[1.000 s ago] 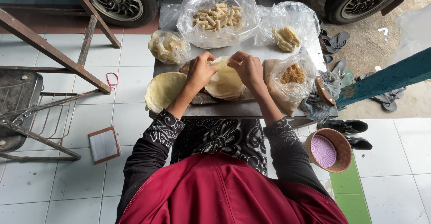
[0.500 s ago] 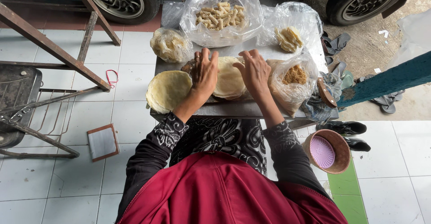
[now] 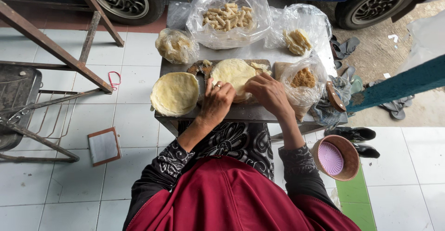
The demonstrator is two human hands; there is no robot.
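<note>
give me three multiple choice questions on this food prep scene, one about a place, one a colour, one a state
1. Where does the stack of round wrappers lie?
A. on the table's left part, beside the wooden board
B. on the floor tiles
C. inside the big bag

2. What colour is the inside of the round basket on the floor?
A. green
B. purple
C. black

3. How do the hands meet the wrapper on the wooden board?
A. both lifted clear of it
B. both resting on it
C. only one touches it

Answers:
1. A, the stack sits at the left end of the table, next to the board.
2. B, its lining shows purple inside a brown rim.
3. B, the left hand and right hand both lie on the wrapper's near edge.
</note>
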